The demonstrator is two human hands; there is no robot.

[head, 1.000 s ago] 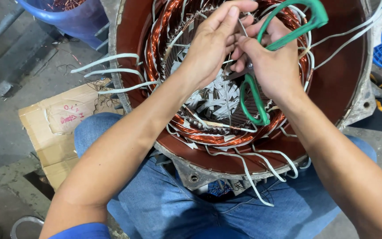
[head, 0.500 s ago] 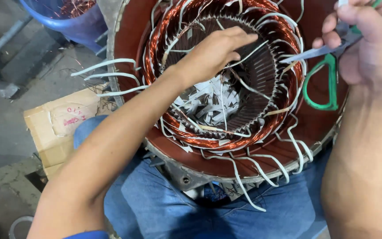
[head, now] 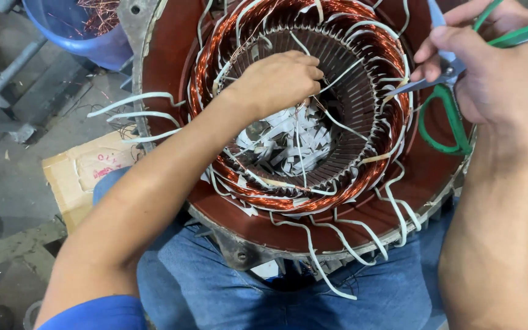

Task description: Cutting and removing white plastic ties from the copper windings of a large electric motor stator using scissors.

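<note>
The left hand [head: 279, 79] pinches a thin white cord [head: 343, 70] running rightward toward the green-handled steel scissors [head: 444, 91], gripped in the right hand [head: 496, 67] just beside it.

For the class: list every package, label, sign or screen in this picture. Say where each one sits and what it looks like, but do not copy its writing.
Cardboard box: on the floor at the left, beside the person's knee and under the left forearm; flat, rectangular, tan, with red handwriting on top.
No other labels, signs or screens show.

Motor repair workshop: stator [head: 172, 79] with copper windings [head: 294, 195], scrap-wire tub [head: 87, 30], concrete floor [head: 38, 134].
</note>
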